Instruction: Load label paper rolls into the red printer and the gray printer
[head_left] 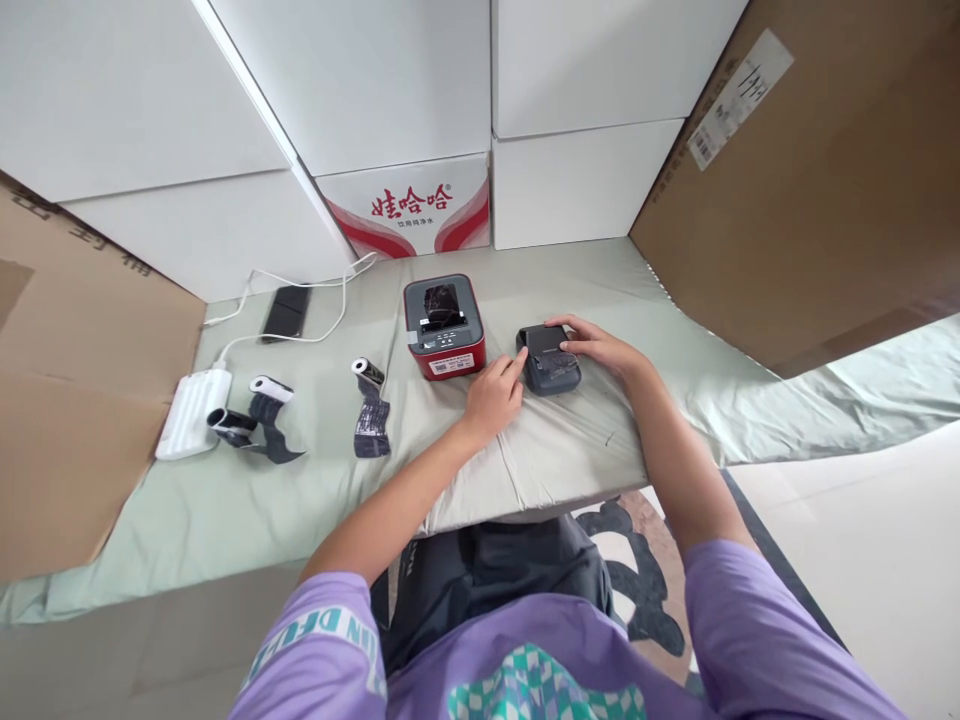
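Observation:
A small dark grey portable label printer (553,368) lies on the cloth-covered table in front of me. My right hand (592,345) grips its right side, with fingers reaching over the back corner and the thumb near the top face. At its left edge, my left hand (495,398) touches the casing with outstretched fingers and holds nothing. Close by on the left stands a larger red and grey label printer (445,325) with a dark window on top. A partly unrolled paper roll (371,420) with dark print lies further left.
Two more rolls, a white-ended roll (271,390) and a dark roll (232,425), rest beside a white power strip (193,415). Its white cable (300,340) loops past a phone (287,312). White boxes (585,185) stand behind; brown cardboard boxes (810,200) flank both sides.

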